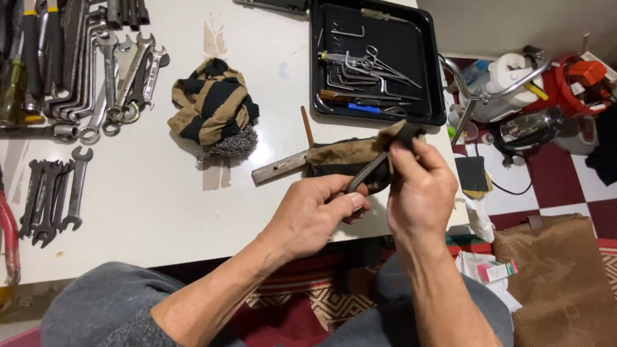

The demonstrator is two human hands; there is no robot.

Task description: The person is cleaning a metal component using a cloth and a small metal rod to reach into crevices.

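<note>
Left hand (315,215): closed around the near end of a slim dark metal rod (366,172), thumb pressed along it, fingers curled beneath.
Right hand (419,186): fingertips pinched on a dark rag (403,135) wrapped over the rod's far end; a firm closed pinch.
Rod, place: held in the air just past the near edge of the white table (167,193), slanting from near-left up to far-right, between the two hands.
Rod, handling: judged stiff and light for its length; thin, smooth steel, likely slick if oily, so a bare grip could slide. Not fragile.
Where to hold: the near end takes a full wrap grip; the far end is better held through cloth, as here.
Rag, handling: soft, limp, conforms to the rod; gives friction.
Behind the hands: a flat metal bar (277,168) lies on the table, its right part under a brown-and-black cloth (340,157); a thin brown stick (307,126) rests just far of it.
Far right: black tray (434,96) holding hex keys, forceps and small picks.
Centre: striped cloth bundle (212,103) with a wad of steel wool (226,146) touching its near side.
Far left: row of bright wrenches (116,71); nearer, a set of dark open-end spanners (54,202).
Right of table: red-and-white tiled floor (559,186), kettle, clutter.
</note>
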